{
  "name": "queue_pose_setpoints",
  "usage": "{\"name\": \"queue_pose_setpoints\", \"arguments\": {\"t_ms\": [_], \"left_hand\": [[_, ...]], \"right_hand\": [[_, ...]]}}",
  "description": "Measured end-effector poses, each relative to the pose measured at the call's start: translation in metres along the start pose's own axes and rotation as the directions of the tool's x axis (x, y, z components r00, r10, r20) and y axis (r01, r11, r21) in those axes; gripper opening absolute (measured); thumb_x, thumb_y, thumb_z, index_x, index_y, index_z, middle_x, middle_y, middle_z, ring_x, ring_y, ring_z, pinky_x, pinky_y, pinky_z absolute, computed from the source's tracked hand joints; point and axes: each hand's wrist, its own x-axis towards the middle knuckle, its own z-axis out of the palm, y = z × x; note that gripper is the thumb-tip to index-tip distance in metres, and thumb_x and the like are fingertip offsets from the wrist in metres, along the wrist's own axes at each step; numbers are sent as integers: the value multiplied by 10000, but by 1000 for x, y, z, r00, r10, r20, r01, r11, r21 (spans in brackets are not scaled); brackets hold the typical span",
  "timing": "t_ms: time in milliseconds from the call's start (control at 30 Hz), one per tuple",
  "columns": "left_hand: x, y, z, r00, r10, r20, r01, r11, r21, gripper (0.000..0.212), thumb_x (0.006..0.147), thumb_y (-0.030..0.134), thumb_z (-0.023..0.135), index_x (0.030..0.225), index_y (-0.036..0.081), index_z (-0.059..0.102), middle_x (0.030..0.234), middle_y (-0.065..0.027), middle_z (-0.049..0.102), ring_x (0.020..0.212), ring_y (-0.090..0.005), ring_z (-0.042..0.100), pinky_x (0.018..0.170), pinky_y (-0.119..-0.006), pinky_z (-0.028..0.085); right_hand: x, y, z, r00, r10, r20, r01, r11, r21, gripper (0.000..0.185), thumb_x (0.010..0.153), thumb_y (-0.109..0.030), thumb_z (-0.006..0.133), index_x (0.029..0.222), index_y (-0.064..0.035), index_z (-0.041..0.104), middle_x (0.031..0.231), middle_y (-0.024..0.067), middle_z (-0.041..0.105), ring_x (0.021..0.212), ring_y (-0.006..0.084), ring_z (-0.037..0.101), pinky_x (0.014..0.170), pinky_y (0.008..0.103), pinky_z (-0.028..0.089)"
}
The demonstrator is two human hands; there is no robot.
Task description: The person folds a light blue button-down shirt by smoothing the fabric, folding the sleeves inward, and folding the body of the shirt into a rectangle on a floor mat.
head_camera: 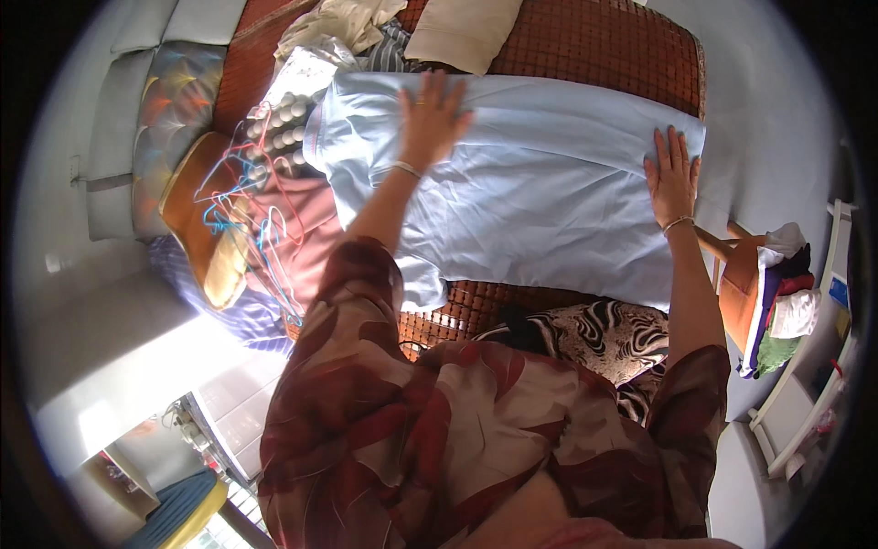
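A light blue garment (542, 206) lies spread over a brown tile mat (590, 41). Its collar end, with a striped band, is at the left, and a short sleeve hangs down at the lower left. My left hand (432, 123) is on the upper left part of the cloth, fingers apart, slightly blurred. Flat near the garment's right edge rests my right hand (672, 175), palm down with its fingers a little spread. Neither hand grips anything.
Tangled red, blue and white clothes hangers (264, 213) lie on a pink cloth (312, 233) at the left, beside grey round beads (285, 123). A beige pillow (463, 34) is at the top. At the right, folded clothes (782, 295) sit on a wooden chair (741, 295).
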Motion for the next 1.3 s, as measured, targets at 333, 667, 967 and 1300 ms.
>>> {"name": "queue_pose_setpoints", "arguments": {"t_ms": [333, 667, 967, 1300], "left_hand": [[-1, -133, 1, 982, -176, -65, 183, 977, 114, 544, 932, 491, 355, 1399, 211, 346, 1488, -41, 244, 1384, -231, 182, 1057, -583, 161], [1, -123, -15, 937, -336, 96, 312, 928, 203, 596, 910, 476, 384, 1417, 174, 300, 1501, -102, 186, 1390, -329, 111, 1041, -631, 147], [-222, 44, -88, 957, 262, 122, -205, 913, -352, 717, 815, 358, 597, 1422, 188, 256, 1494, -94, 185, 1396, -283, 113, 1085, -566, 158], [-294, 49, -83, 978, 158, 135, -80, 885, -459, 804, 769, 99, 651, 1431, 232, 215, 1349, -145, 398, 1252, -307, 387, 1026, -482, 345]], "right_hand": [[-9, 1, -5, 997, 51, 57, -50, 999, -18, 501, 953, -433, 330, 1413, -239, 292, 1491, 17, 209, 1388, 200, 156, 1091, 556, 127], [9, 28, -5, 994, -56, 89, 41, 986, 160, 537, 885, -377, 510, 1365, -183, 366, 1452, 107, 280, 1329, 290, 283, 1035, 471, 307], [-147, 76, -38, 798, 309, 518, -571, 663, 484, 429, 856, -375, 609, 1124, -43, 562, 969, 116, 633, 848, 210, 592, 781, 312, 464], [-181, 41, -64, 911, 276, 307, -404, 444, 799, 354, 814, -101, 580, 1167, -92, 574, 906, 83, 662, 836, 135, 614, 752, 272, 469]]}}
